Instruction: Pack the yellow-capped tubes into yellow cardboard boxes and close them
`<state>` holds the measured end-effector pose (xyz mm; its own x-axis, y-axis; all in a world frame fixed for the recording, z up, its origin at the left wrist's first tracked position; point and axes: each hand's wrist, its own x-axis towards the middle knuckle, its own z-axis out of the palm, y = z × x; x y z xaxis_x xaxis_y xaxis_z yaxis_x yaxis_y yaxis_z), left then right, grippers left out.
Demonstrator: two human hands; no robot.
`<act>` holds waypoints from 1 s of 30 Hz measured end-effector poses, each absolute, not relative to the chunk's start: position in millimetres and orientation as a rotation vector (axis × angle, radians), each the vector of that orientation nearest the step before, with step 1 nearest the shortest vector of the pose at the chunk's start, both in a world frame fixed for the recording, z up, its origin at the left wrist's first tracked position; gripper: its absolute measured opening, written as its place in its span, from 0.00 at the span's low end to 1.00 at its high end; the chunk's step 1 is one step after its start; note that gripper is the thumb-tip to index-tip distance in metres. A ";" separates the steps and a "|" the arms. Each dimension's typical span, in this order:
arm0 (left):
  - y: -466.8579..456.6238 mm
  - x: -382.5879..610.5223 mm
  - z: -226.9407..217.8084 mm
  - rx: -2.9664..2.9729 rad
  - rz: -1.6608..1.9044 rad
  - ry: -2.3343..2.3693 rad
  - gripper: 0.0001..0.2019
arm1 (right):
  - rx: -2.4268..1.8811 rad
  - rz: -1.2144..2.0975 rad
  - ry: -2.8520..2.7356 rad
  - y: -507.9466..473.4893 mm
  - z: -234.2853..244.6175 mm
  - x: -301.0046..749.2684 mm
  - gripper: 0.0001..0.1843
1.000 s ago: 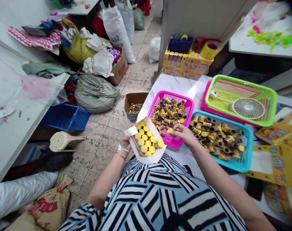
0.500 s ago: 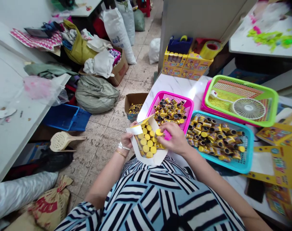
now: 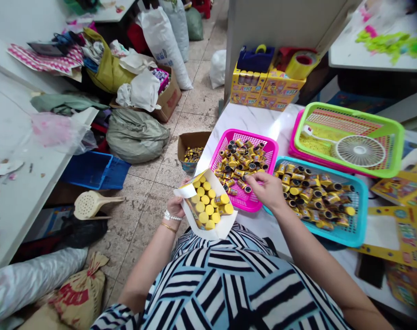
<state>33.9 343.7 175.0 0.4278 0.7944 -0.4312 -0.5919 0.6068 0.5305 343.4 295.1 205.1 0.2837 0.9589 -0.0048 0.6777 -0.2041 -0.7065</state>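
My left hand grips a small open cardboard box packed with several yellow-capped little tubes. My right hand reaches over the near edge of the pink basket, fingers pinched on a small tube among the loose yellow tubes there. Beside it sits a blue basket with more of the same tubes. Both baskets rest on a white marble-look table.
A green basket holding a small white fan lies on another pink basket at the right. Yellow printed cartons lie flat at the right edge. A cardboard box of tubes, bags and a blue crate crowd the floor.
My right hand put a tube into the box held in my left hand, then moved back right to the pink basket. The box has tilted slightly and holds one more tube.
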 end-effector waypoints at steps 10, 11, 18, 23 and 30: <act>345.6 31.4 171.9 0.352 0.861 0.715 0.35 | -2.533 0.849 -2.192 316.5 114.8 318.4 0.18; 346.5 30.9 170.4 0.352 0.858 0.711 0.36 | -2.504 0.860 -2.228 316.1 113.1 319.8 0.17; 353.0 34.0 163.4 0.352 0.835 0.715 0.34 | -2.411 0.919 -2.393 308.5 122.4 329.2 0.16; 355.7 36.2 166.3 0.348 0.819 0.754 0.34 | -2.280 1.086 -2.456 308.6 125.8 310.1 0.13; 358.1 28.4 163.6 0.352 0.820 0.716 0.34 | -1.899 1.380 -2.222 332.8 163.0 350.5 0.29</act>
